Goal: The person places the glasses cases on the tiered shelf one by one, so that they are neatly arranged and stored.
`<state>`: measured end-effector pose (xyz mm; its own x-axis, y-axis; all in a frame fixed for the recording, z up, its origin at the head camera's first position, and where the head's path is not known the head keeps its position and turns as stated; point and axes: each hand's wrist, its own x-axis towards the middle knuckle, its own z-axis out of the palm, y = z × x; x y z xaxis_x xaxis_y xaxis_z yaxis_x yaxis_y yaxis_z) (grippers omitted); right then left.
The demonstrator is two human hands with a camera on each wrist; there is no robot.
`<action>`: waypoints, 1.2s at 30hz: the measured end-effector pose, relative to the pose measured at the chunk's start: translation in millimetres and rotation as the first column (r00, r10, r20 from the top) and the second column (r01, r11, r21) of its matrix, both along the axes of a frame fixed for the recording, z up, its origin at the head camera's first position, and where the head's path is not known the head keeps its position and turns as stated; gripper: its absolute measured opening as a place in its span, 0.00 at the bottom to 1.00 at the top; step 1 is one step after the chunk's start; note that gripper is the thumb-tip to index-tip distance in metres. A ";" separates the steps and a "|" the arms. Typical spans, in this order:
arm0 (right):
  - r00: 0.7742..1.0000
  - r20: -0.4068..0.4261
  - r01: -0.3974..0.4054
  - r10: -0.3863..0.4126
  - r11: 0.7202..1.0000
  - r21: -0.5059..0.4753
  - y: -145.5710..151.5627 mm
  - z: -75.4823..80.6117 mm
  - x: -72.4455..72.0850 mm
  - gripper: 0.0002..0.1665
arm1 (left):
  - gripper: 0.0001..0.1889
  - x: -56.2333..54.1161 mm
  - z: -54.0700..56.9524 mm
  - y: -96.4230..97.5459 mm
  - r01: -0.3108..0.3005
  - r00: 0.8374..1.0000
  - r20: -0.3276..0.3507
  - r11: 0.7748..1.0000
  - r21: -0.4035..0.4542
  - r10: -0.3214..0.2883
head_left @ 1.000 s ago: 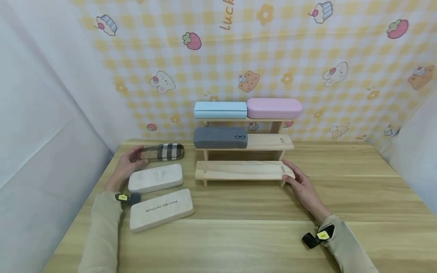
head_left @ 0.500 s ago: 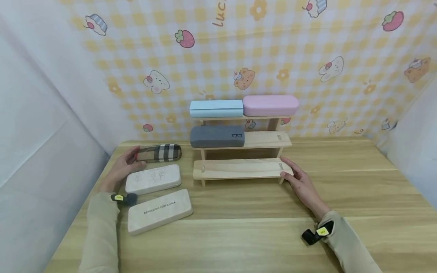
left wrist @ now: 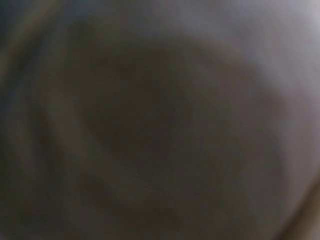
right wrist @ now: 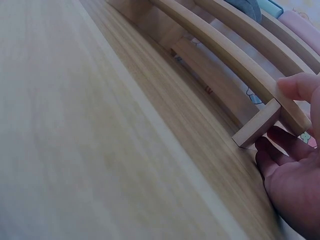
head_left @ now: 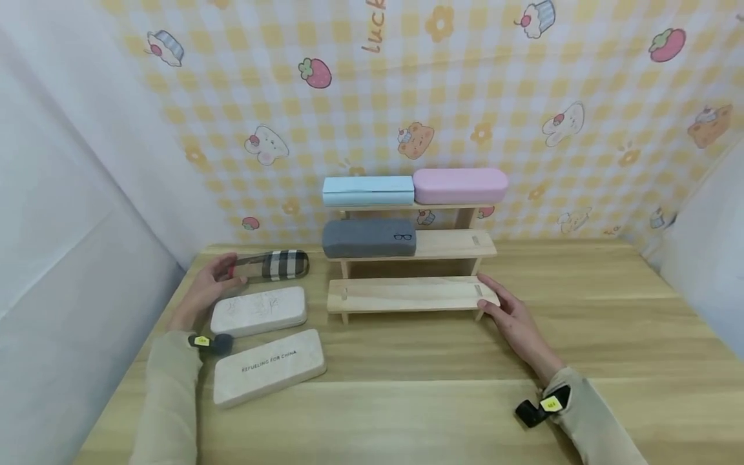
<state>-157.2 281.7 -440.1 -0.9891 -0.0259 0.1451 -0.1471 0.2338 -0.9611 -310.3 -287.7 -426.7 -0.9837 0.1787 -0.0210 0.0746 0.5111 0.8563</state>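
Note:
My left hand [head_left: 210,289] grips the left end of a plaid glasses case [head_left: 272,265] that lies at the table's back left. The left wrist view is dark and blurred, so that grasp is hidden there. With thumb on the lowest shelf and fingers curled beneath, my right hand [head_left: 514,320] holds the right end of a three-tier wooden display rack [head_left: 407,294]; in the right wrist view its thumb [right wrist: 298,86] rests on the shelf edge. A light blue case [head_left: 368,192] and a pink case [head_left: 460,186] sit on the top tier. On the middle tier's left half is a grey glasses case [head_left: 369,239].
Two whitish cases lie in front of the plaid one: a sketched case [head_left: 259,312] and a case lettered "REFUELING FOR CHINA" [head_left: 270,368]. Behind the rack hangs a yellow checked cloth [head_left: 349,116]. A white curtain [head_left: 70,226] borders the table's left side.
The head camera has shifted slightly, moving the whole scene a little leftward and down. Both hands keep their places on the plaid glasses case and the display rack.

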 end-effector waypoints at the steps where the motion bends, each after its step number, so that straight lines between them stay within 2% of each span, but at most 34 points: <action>1: 1.000 -0.002 0.003 -0.003 1.000 0.003 0.9 0.0 2.6 0.31 | 0.41 0.5 0.0 1.8 0.003 1.000 0.014 1.000 0.005 -0.003; 6: 0.999 -0.013 0.031 -0.031 0.999 0.012 4.7 1.3 12.0 0.31 | 0.43 -2.5 5.9 11.9 0.069 0.995 0.063 0.996 0.052 -0.072; 12: 1.000 -0.018 0.018 -0.019 1.000 -0.008 3.4 3.1 8.9 0.31 | 0.45 -9.6 14.3 15.2 0.139 0.987 0.082 0.990 0.031 -0.141; 15: 0.999 -0.002 0.044 -0.044 0.999 0.028 1.9 2.6 8.5 0.31 | 0.46 -9.9 14.1 14.2 0.133 0.987 0.095 0.991 -0.005 -0.131; 19: 1.000 0.014 0.009 -0.009 1.000 0.012 -5.6 3.1 4.7 0.32 | 0.46 -6.3 19.9 6.5 0.091 0.991 0.107 0.991 -0.095 -0.080; 21: 1.000 -0.003 -0.017 0.017 0.999 -0.036 -9.3 4.3 -0.5 0.32 | 0.46 -7.7 26.1 3.1 0.076 0.991 0.117 0.995 -0.071 -0.067; 23: 1.000 -0.021 -0.009 0.008 0.999 -0.049 -10.5 6.0 -5.5 0.32 | 0.46 -11.7 32.6 2.4 0.082 0.990 0.116 0.996 -0.030 -0.078; 25: 1.000 -0.024 0.008 -0.010 0.999 -0.053 -9.6 7.3 -8.4 0.32 | 0.45 -15.4 36.5 3.2 0.091 0.985 0.144 0.995 0.040 -0.095; 26: 1.000 -0.023 0.014 -0.015 0.999 -0.048 -8.9 7.9 -8.6 0.32 | 0.45 -16.2 37.5 3.9 0.106 0.985 0.138 0.994 0.022 -0.108; 31: 1.000 -0.002 0.009 -0.009 1.000 -0.013 -4.6 6.5 -4.0 0.33 | 0.43 -11.5 31.6 5.5 0.151 0.970 0.187 0.988 0.029 -0.154; 34: 1.000 0.009 0.008 -0.008 1.000 -0.002 -3.9 4.4 -0.7 0.33 | 0.44 -7.3 28.2 5.8 0.146 0.963 0.216 0.986 0.081 -0.161; 36: 1.000 0.005 0.007 -0.007 1.000 0.000 -3.6 3.8 0.0 0.33 | 0.45 -6.5 28.4 6.1 0.158 0.964 0.209 0.986 0.062 -0.167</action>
<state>-157.2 278.1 -436.2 -0.9900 -0.0186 0.1397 -0.1401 0.2348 -0.9619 -316.8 -281.6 -398.3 -0.9151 0.3414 -0.2145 -0.0324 0.4679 0.8832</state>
